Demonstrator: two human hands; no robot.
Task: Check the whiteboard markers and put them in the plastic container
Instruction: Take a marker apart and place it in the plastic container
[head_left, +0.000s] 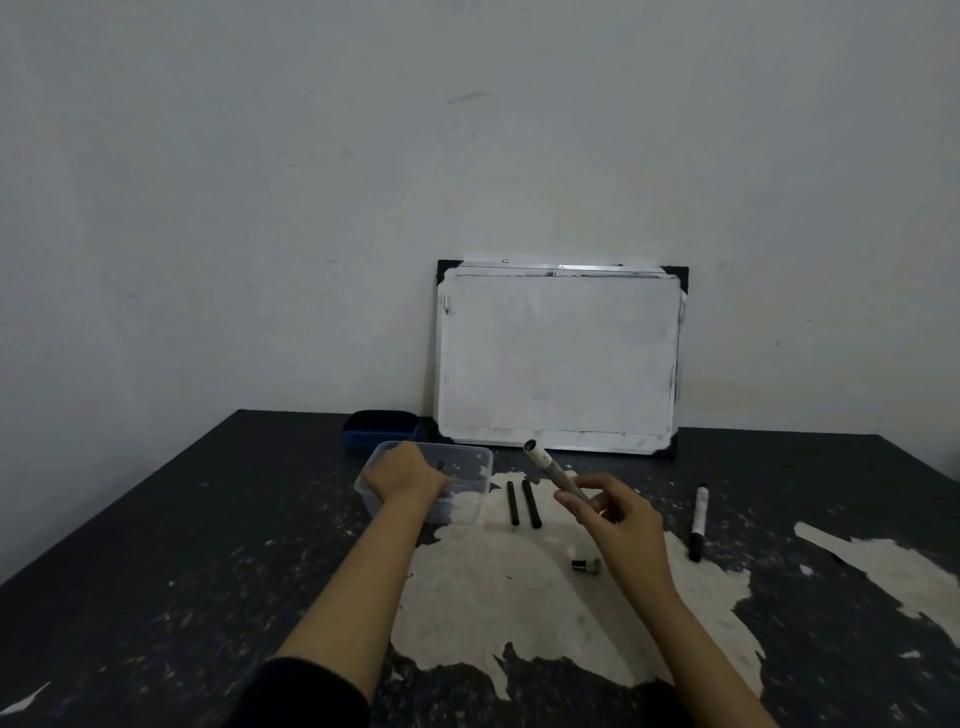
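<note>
The right hand (613, 512) pinches a marker (556, 470) between thumb and fingers, tilted up with its far end toward the whiteboard (558, 358); this likely suits testing or inspection. The left hand (408, 475) rests in the container (470, 457), fingers curled; whether it grips anything cannot be told. Its position probably steadies the container for loading. A dark object, possibly a marker, lies inside. Two black markers (522, 503) lie side by side on the desk (156, 545), just right of the container. Another marker (698, 522) lies further right. A small cap-like piece (587, 565) lies near the right hand. No writing is legible.
</note>
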